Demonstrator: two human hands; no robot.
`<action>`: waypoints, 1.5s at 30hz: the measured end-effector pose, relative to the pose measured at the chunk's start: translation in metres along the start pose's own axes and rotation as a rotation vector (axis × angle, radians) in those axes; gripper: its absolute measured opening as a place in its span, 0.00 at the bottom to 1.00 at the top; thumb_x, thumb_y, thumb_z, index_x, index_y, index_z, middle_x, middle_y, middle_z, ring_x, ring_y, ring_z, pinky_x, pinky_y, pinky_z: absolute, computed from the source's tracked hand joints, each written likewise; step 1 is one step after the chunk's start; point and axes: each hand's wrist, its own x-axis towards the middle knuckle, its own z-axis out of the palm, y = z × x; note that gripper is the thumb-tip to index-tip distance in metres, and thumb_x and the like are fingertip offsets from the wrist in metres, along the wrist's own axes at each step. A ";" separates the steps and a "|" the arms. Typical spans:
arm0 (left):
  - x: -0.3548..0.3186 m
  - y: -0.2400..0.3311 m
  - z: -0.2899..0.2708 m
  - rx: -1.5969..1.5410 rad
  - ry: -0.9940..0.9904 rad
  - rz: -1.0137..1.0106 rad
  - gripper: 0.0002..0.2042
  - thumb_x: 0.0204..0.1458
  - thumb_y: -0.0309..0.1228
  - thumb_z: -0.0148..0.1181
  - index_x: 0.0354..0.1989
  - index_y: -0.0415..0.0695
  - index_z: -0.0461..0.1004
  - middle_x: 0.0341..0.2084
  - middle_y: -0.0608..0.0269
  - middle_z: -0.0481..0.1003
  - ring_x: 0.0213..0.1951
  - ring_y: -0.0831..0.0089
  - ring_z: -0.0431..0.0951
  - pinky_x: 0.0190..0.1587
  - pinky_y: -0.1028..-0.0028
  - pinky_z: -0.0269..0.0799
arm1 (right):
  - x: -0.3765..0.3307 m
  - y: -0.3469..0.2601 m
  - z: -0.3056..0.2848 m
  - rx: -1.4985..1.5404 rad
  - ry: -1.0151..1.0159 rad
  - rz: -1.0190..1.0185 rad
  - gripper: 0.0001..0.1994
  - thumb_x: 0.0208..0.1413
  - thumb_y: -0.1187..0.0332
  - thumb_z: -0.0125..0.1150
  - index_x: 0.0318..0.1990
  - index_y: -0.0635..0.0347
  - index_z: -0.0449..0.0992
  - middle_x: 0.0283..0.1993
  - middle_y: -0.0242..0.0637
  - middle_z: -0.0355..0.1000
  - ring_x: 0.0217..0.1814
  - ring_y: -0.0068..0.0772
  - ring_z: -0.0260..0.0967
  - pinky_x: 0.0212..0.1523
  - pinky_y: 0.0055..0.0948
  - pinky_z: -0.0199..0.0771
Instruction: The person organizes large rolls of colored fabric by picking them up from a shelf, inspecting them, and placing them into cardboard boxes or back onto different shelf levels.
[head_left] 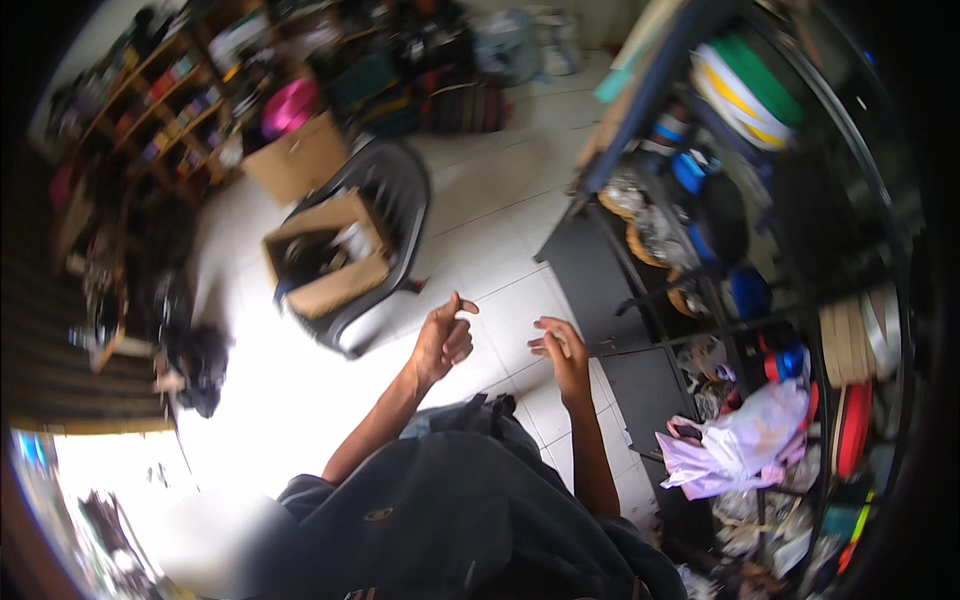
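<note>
Both my hands are held up in front of my body, above the tiled floor. My left hand has one or two digits stretched out and the other fingers half curled; I see nothing in it. A short way to its right, my right hand is open with its fingers apart, also bare. Neither touches anything. Nearest the left hand is a dark plastic chair bearing an open cardboard box with dark and white items inside.
At right stands a dark metal rack with rolls of strap, including a red roll, and a pale plastic bag. Wooden cubbyholes line the far left. A pink round item sits near a cardboard flap.
</note>
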 end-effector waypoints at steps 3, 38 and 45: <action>-0.061 0.033 -0.058 -0.110 0.071 0.099 0.28 0.62 0.56 0.35 0.24 0.45 0.67 0.05 0.75 0.47 0.09 0.80 0.46 0.15 0.77 0.47 | 0.003 0.002 0.070 -0.038 -0.129 0.023 0.13 0.64 0.69 0.46 0.51 0.68 0.68 0.49 0.46 0.70 0.41 0.35 0.74 0.44 0.30 0.75; -0.163 0.308 -0.397 -0.016 0.787 0.355 0.15 0.62 0.40 0.49 0.33 0.39 0.69 0.11 0.72 0.59 0.13 0.82 0.56 0.18 0.79 0.55 | 0.240 0.157 0.542 -0.227 -0.640 0.261 0.10 0.59 0.65 0.57 0.42 0.63 0.74 0.37 0.38 0.75 0.34 0.24 0.74 0.32 0.23 0.71; -0.130 0.364 -0.444 0.068 0.750 0.281 0.08 0.61 0.34 0.51 0.39 0.42 0.72 0.22 0.69 0.68 0.23 0.79 0.67 0.31 0.77 0.67 | 0.238 0.178 0.567 -0.226 -0.483 0.424 0.11 0.59 0.65 0.56 0.45 0.61 0.73 0.38 0.37 0.74 0.33 0.24 0.73 0.30 0.23 0.71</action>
